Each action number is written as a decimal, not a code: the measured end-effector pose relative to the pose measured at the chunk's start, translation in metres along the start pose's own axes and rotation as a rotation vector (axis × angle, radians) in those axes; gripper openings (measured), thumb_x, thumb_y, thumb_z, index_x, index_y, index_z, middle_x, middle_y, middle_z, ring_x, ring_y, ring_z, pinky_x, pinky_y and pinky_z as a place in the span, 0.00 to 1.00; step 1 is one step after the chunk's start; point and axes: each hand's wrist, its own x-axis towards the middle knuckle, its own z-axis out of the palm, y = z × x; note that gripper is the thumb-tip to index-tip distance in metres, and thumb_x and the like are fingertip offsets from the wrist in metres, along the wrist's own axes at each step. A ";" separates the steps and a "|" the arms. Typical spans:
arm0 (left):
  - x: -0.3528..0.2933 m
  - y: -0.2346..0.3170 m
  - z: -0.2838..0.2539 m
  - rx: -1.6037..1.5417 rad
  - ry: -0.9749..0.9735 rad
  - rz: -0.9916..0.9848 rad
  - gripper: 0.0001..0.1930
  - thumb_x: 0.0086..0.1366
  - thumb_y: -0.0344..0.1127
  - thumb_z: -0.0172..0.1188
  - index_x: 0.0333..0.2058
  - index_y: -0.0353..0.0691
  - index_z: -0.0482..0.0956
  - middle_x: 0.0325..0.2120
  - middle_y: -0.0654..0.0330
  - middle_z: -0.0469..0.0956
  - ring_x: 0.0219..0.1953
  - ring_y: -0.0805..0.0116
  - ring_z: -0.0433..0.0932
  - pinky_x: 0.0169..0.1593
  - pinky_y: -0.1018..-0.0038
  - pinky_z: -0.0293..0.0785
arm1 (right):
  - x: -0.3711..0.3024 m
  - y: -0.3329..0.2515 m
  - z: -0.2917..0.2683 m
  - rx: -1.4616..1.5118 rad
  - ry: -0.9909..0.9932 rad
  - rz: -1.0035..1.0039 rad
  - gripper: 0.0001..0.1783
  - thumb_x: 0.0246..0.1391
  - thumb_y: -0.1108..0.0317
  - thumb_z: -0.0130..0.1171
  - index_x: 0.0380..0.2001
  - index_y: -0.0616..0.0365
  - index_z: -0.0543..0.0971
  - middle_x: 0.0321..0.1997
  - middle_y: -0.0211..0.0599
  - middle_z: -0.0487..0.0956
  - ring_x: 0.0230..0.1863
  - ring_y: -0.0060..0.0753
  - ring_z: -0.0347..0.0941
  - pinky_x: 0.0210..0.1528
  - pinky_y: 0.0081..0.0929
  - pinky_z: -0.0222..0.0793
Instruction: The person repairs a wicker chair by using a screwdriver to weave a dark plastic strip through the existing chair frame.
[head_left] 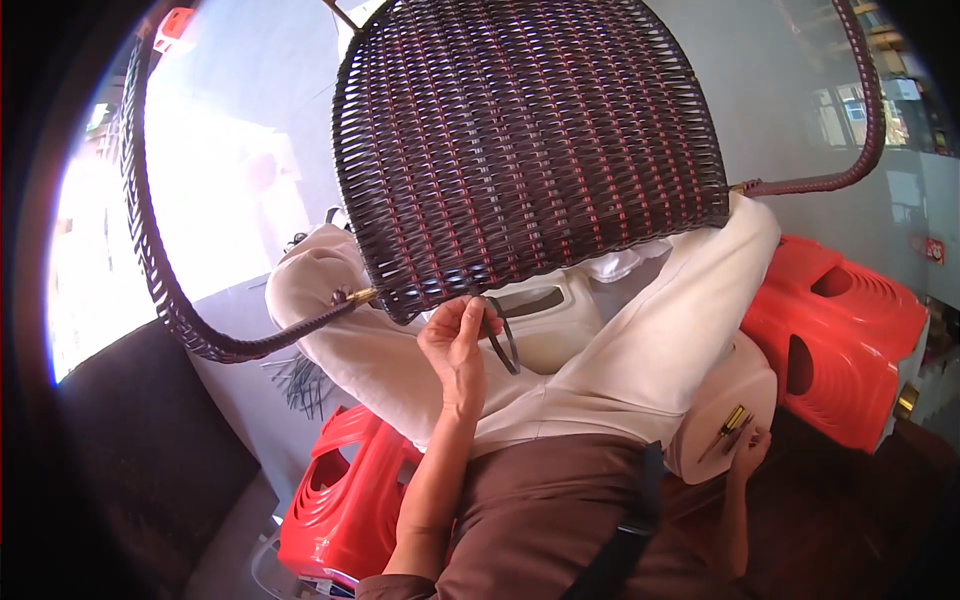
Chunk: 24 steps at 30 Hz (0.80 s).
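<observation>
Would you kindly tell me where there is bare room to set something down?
The beige stool has room above the yellow tool, between thigh and right-side red stool. Grey floor lies open between panel and right loop. The panel's lower edge is crowded by the left hand and strip.

We wear a plain dark-brown fabric top (545, 500), a matching brown left sleeve (395, 588) ending near the elbow, loose cream cloth trousers (640, 350) and a flat black strap (612, 555); our left hand (455, 340) and right hand (750, 450) are bare.
</observation>
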 end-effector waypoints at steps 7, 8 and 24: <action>0.000 -0.006 0.004 -0.034 0.007 0.003 0.08 0.60 0.30 0.56 0.28 0.29 0.76 0.19 0.60 0.75 0.20 0.74 0.72 0.26 0.80 0.70 | 0.002 -0.076 0.021 0.137 -0.244 -0.021 0.13 0.50 0.67 0.59 0.32 0.63 0.69 0.24 0.31 0.70 0.26 0.22 0.66 0.28 0.23 0.65; 0.001 -0.007 0.005 -0.043 0.004 0.006 0.08 0.60 0.30 0.56 0.28 0.29 0.76 0.19 0.60 0.75 0.20 0.74 0.72 0.26 0.80 0.70 | 0.004 -0.073 0.018 0.136 -0.244 -0.033 0.13 0.50 0.67 0.59 0.32 0.63 0.69 0.24 0.31 0.70 0.26 0.22 0.66 0.28 0.23 0.65; 0.005 -0.010 0.004 -0.076 0.034 0.012 0.07 0.58 0.30 0.58 0.27 0.31 0.76 0.17 0.60 0.74 0.18 0.75 0.72 0.22 0.82 0.69 | 0.025 -0.411 -0.001 1.187 -0.995 -0.147 0.14 0.38 0.73 0.52 0.31 0.58 0.63 0.33 0.40 0.70 0.23 0.27 0.69 0.28 0.20 0.70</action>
